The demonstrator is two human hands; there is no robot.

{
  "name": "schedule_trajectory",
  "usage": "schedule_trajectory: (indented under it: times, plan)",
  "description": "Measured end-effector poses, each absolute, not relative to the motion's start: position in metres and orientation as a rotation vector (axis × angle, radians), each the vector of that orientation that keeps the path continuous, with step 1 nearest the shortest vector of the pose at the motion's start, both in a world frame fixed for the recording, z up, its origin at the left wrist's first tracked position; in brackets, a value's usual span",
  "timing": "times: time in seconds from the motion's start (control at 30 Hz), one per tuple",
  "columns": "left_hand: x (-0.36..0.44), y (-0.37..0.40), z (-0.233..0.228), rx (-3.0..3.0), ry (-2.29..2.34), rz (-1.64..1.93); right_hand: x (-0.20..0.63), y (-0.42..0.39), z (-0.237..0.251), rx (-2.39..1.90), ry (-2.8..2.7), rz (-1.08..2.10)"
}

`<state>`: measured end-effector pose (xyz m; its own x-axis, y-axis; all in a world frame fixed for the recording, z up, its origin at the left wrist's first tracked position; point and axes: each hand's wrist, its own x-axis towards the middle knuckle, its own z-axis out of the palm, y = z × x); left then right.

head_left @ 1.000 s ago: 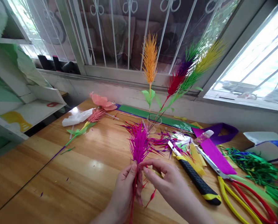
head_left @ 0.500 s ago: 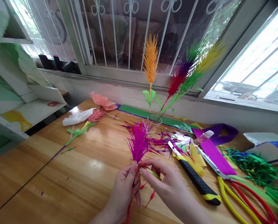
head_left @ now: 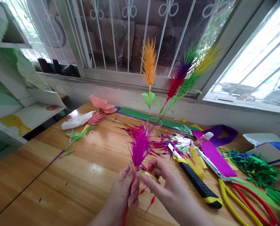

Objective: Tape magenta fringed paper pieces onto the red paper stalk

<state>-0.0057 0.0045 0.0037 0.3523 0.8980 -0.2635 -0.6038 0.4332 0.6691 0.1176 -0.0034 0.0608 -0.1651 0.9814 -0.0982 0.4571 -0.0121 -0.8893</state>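
Note:
My left hand (head_left: 126, 191) pinches the base of a magenta paper spike flower (head_left: 139, 147), holding it upright on its red stem above the wooden table (head_left: 83, 169). My right hand (head_left: 164, 185) holds a small roll of yellow-green tape (head_left: 151, 176) right beside the flower's base, fingertips close to my left thumb. Loose magenta fringe scraps (head_left: 163, 144) lie just behind the flower.
A clear cup (head_left: 154, 124) holds orange, red, purple, green and yellow spike flowers. To the right lie a black-and-yellow utility knife (head_left: 196, 182), red-and-yellow scissors (head_left: 243, 194), purple paper (head_left: 216, 153) and green fringe (head_left: 255, 169). A pink flower (head_left: 102, 103) and a long stem lie at left.
Both hands have risen slightly with the magenta flower. The tape roll, hidden at first, now shows clearly in my right hand against the flower's base.

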Motion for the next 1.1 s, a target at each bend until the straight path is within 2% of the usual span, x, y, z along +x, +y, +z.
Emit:
schedule_trajectory:
  times: [0.5, 1.1]
  plan:
    - [-0.013, 0.003, 0.003, 0.528, 0.858, 1.055, 0.116, -0.001, 0.051, -1.533, -1.806, 0.857]
    - [-0.006, 0.002, -0.004, 0.521, 0.911, 0.988, 0.109, -0.006, 0.049, -1.487, -1.817, 0.807]
